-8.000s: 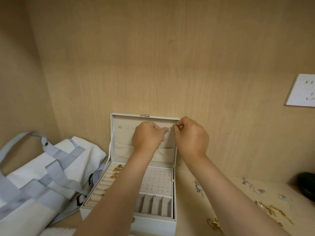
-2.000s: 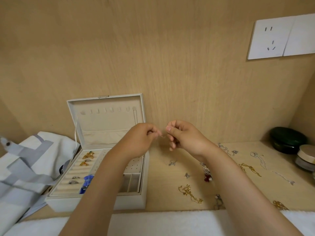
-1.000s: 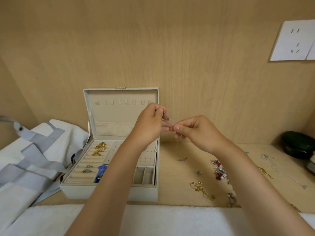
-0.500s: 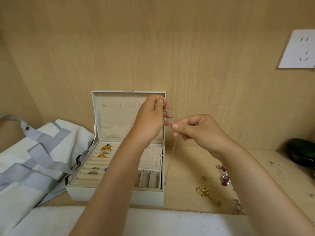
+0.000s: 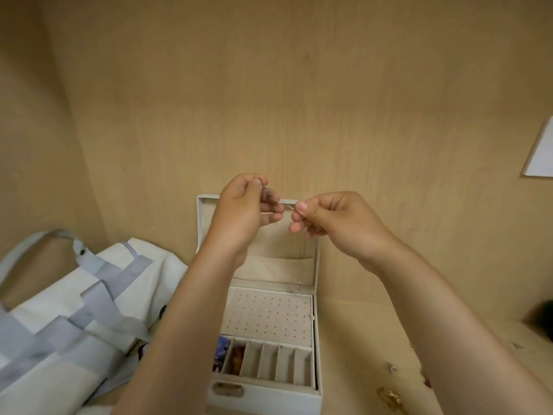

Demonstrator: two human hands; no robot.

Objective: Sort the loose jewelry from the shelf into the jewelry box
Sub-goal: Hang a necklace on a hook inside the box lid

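Head view: your left hand [image 5: 239,211] and right hand [image 5: 338,223] are both raised in front of the open lid of the jewelry box [image 5: 269,398]. Each hand pinches a thin necklace [image 5: 269,194], held short between them above the box. Box sits on the shelf [image 5: 359,333], white-grey bag [image 5: 59,324] just left of it. Gold piece [image 5: 392,396] lies loose on the shelf, right of the box.

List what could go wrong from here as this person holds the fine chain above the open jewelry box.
1. The thin chain, only pinched between left hand and right hand, could slip and tangle or drop outside the jewelry box.
2. It might snag on the upright lid.
3. The right forearm could sweep the gold piece off the shelf.
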